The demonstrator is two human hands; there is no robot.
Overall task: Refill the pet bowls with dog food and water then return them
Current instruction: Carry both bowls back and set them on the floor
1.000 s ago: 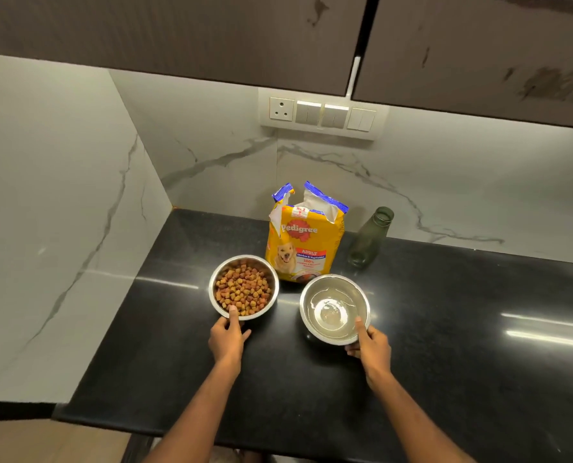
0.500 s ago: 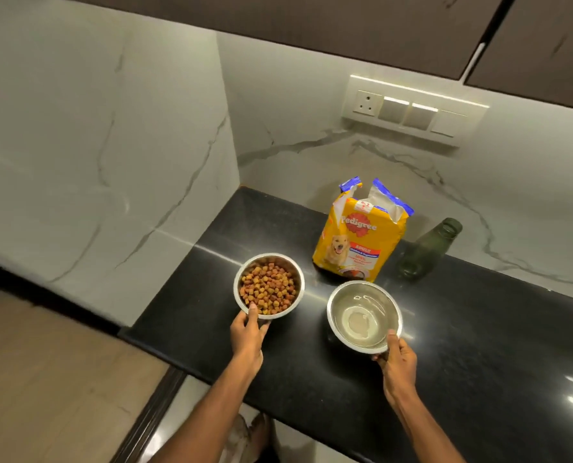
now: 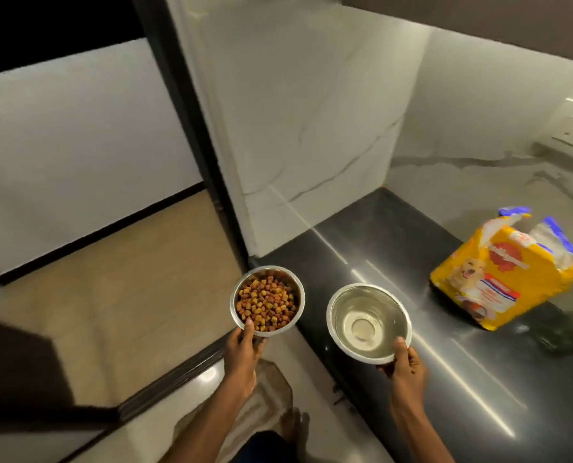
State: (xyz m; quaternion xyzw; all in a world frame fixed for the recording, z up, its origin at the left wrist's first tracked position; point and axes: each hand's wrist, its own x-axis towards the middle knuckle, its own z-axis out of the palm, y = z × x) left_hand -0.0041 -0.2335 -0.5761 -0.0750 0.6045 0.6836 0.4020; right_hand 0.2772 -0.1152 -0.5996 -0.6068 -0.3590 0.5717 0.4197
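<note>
My left hand [image 3: 243, 352] grips the near rim of a steel bowl of brown kibble [image 3: 267, 300], held in the air past the counter's left corner, over the floor. My right hand [image 3: 403, 364] grips the near rim of a second steel bowl [image 3: 368, 320] with clear water in it, held above the black counter's [image 3: 445, 362] front edge. The open yellow dog food bag [image 3: 499, 272] stands on the counter at the right. The dark green bottle [image 3: 559, 339] is a blur beside it.
A white marble side wall [image 3: 305, 128] ends the counter on the left, with a dark vertical frame [image 3: 191, 121] next to it. Beige floor [image 3: 111, 312] and a dark threshold strip [image 3: 164, 389] lie to the left. My foot [image 3: 295, 426] shows below.
Both bowls have been lifted off the counter and carried left. The view has swung left toward the floor, leaving the bag and bottle at the right.
</note>
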